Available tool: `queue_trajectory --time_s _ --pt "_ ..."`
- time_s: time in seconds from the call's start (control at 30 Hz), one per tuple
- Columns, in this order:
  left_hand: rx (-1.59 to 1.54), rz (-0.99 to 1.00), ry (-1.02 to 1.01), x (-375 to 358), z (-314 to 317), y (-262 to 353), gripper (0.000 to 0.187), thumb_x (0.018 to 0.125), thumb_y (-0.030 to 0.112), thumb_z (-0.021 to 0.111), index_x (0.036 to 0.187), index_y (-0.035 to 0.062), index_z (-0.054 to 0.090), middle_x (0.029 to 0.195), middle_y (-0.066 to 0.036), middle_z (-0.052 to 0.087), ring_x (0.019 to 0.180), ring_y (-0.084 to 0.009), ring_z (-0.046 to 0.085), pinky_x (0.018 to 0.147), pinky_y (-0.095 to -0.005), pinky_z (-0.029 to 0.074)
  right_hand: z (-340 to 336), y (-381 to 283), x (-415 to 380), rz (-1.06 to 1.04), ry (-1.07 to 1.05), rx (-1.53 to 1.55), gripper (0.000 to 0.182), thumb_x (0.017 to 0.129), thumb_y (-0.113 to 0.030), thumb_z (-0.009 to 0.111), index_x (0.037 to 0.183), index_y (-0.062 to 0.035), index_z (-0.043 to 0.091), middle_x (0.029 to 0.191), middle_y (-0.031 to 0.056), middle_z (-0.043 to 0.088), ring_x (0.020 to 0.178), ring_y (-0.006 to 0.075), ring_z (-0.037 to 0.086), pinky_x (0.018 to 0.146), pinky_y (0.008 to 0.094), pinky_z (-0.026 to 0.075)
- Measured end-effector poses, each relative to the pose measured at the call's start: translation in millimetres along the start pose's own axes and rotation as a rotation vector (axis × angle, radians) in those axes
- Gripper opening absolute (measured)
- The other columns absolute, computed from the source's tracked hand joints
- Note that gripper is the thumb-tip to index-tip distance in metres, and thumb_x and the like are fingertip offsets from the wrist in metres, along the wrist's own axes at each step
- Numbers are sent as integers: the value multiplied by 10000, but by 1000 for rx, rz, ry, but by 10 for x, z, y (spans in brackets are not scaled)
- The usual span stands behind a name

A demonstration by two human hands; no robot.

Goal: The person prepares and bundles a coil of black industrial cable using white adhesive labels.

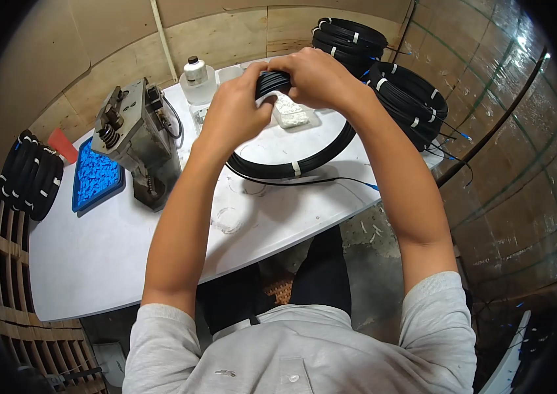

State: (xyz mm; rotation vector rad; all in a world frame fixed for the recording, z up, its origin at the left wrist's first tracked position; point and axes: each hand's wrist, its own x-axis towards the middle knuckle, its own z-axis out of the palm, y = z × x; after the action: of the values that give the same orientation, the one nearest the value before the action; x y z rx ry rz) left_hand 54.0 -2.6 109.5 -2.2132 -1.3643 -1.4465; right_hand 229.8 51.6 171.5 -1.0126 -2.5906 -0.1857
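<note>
A coil of black cable (321,157) is held over the white table, its near side hanging lower and bound with a white tie (296,169). My left hand (236,108) is closed round the left part of the coil's far side. Close beside it, my right hand (314,77) grips the same bundle from the right. Between the hands a short stretch of the strands shows; the fingertips are partly hidden. One loose cable end with a blue connector (372,186) sticks out to the right. Behind the coil lies a clear tray with white pieces (291,113).
A metal machine (140,141) stands on the left, next to a blue tray (123,185) of small blue parts. Stacked black coils are at the far left (32,174) and back right (406,105). A capped bottle (195,71) is at the back. Wrapped boxes (515,177) rise on the right.
</note>
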Motion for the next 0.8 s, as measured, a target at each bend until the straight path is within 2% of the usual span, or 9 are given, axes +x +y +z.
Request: queue_trajectory --time_s 0.07,0.1,0.27,0.37,0.4,0.47,0.57,0.63,0.8 --pt "23 -188 -257 157 29 -40 428 881 161 726 1272 51 594 881 -205 708 849 -345 711 794 -437 545 32 73 -13 0 32 9 326 777 -97 718 1101 -128 737 945 153 750 889 381 705 814 465 572" --pt "-20 -60 -200 144 107 -163 311 912 159 698 1183 29 621 703 -191 661 658 -313 679 658 -433 514 26 152 -48 -15 88 107 337 773 -147 755 1109 -119 738 947 159 750 880 373 709 814 449 574" --pt "-72 -180 -271 194 7 -267 204 954 158 670 1090 9 638 711 -188 656 583 -250 602 565 -391 445 54 635 -296 140 62 420 485 806 -269 810 1241 -79 709 918 156 742 807 279 696 777 367 548" --pt "-67 -251 -307 232 19 -336 204 935 180 689 1061 22 660 714 -202 679 651 -362 653 637 -438 494 289 684 -346 153 159 473 474 837 -242 797 1274 -91 692 923 124 736 784 220 664 761 342 529" --pt "-91 -228 -284 226 39 -353 205 947 168 683 1077 13 650 697 -177 655 608 -282 602 596 -401 465 322 668 -356 160 213 474 481 838 -231 797 1285 -95 683 937 116 737 791 203 661 763 337 526" --pt "-114 -208 -266 206 78 -392 206 958 156 676 1093 5 640 680 -153 632 565 -201 551 556 -364 436 339 673 -384 189 204 496 499 830 -212 807 1297 -99 672 980 107 738 807 203 657 782 332 528" --pt "-126 -223 -262 190 70 -380 216 945 158 694 1091 6 648 694 -161 648 576 -208 574 562 -357 444 317 656 -415 147 204 553 518 817 -198 819 1302 -106 666 998 111 736 822 224 663 802 334 532" --pt "-90 -211 -229 198 79 -389 237 928 235 714 1010 16 675 707 -178 678 612 -307 642 610 -412 488 371 657 -391 137 254 567 515 798 -185 832 1282 -107 674 1028 114 743 847 243 682 817 336 535" --pt "-48 -248 -236 225 37 -318 263 918 251 731 934 -5 673 720 -179 684 627 -303 643 628 -404 492 392 485 -379 209 333 469 446 801 -167 825 1219 -98 687 969 135 753 831 262 710 786 351 534"
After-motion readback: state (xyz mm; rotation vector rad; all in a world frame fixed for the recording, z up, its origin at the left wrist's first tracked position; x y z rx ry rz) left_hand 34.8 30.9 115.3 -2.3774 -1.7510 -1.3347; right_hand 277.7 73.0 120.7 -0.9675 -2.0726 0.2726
